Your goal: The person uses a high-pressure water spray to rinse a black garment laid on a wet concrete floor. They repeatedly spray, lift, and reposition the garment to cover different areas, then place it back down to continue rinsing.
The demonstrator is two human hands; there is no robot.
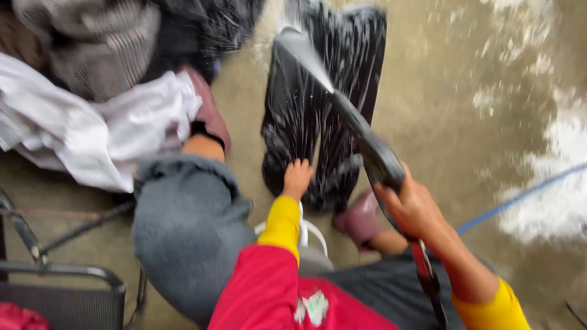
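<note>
A wet concrete floor (pixel 440 122) fills the scene, with patches of white foam (pixel 553 195) seen toward three o'clock. At the centre of the floor a dark garment (pixel 318 116) is laid flat, soaked and shining, stretching from twelve o'clock down toward the middle. A spray wand (pixel 367 143) is held over it, and a jet of water (pixel 302 52) is thrown from its tip up toward twelve o'clock across the cloth, with droplets scattered around. The wand's handle is gripped by the right hand (pixel 413 208), whose fingers are closed firmly around it at about four o'clock from the centre. A red and black hose or strap (pixel 425 272) is seen running down from that hand toward five o'clock. The left hand (pixel 298 178) is pressed on the lower edge of the dark garment near the centre; nothing is clasped in it, and its fingers look loosely curled against the fabric. Yellow sleeves and a red top are worn. Maroon shoes (pixel 361 220) are seen just below the garment and again at ten o'clock of it. A blue hose (pixel 520 198) is laid across the floor at four o'clock. At ten o'clock a heap of laundry (pixel 92 128) is piled, white cloth uppermost. A dark metal frame (pixel 61 269) is placed at eight o'clock.
</note>
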